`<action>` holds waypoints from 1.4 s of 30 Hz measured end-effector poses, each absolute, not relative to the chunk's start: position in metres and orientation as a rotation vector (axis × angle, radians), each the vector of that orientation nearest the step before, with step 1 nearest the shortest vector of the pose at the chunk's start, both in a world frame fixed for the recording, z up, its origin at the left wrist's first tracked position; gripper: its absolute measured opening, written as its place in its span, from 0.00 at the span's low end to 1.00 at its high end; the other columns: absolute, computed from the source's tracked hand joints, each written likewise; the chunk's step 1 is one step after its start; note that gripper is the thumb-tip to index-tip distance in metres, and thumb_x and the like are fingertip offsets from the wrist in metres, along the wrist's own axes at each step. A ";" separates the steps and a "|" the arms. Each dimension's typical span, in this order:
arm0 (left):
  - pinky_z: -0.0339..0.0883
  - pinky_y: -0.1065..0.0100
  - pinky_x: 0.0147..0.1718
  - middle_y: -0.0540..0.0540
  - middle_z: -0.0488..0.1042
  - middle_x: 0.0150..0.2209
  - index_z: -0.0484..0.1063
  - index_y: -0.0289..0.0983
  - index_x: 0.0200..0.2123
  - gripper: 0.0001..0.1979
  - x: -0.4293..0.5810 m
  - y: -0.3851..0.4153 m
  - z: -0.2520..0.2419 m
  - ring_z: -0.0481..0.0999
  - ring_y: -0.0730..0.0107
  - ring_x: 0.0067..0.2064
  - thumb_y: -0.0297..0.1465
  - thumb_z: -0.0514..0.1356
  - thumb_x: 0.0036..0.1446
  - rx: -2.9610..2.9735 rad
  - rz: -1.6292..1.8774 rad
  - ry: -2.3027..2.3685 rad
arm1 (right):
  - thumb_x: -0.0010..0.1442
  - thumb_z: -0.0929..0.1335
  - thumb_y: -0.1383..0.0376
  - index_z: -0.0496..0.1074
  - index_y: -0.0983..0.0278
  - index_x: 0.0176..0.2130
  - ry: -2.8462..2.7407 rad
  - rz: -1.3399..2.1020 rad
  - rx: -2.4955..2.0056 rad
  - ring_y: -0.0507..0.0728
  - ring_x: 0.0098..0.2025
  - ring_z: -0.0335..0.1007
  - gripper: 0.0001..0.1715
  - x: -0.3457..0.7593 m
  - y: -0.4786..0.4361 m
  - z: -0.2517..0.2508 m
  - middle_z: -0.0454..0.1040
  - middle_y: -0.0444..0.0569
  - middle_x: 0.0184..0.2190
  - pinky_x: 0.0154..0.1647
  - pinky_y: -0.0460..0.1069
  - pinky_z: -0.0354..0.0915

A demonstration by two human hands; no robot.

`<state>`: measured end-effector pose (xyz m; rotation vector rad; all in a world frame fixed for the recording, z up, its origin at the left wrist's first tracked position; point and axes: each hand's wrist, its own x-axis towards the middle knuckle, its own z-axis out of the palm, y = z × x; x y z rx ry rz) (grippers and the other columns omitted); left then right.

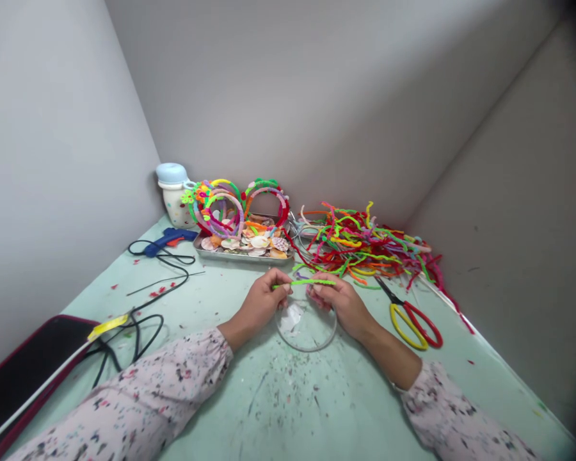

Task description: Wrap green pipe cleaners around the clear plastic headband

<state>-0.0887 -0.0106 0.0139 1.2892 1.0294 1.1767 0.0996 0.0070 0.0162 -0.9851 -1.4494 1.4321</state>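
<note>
mint-green worktop [196,320]: left hand [260,306] and right hand [340,305] pinch a lime pipe cleaner [312,282] between thumbs and curled fingers, holding it fairly straight above a clear plastic disc [306,328], a steady, level grip suiting this.

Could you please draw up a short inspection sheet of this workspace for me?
Surface: pale green table, flecked with dark specks and red scraps.
Job's things: green pipe cleaner, above a clear round dish.
Grips: left hand and right hand both hold the pipe cleaner.
Clutter: pipe-cleaner pile, scissors, shell tray with hairbands leaning on it, glue gun, white jar.
Cables: black cable looped left of the hands.
Surroundings: grey walls; black case at lower left.
</note>
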 end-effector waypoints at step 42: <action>0.54 0.75 0.23 0.55 0.62 0.20 0.66 0.36 0.34 0.05 -0.089 -0.014 0.013 0.62 0.77 0.23 0.28 0.53 0.53 1.539 1.030 1.120 | 0.54 0.64 0.68 0.69 0.63 0.33 -1.748 1.215 -1.021 0.49 0.24 0.59 0.04 0.083 0.011 0.005 0.64 0.40 0.22 0.25 0.45 0.55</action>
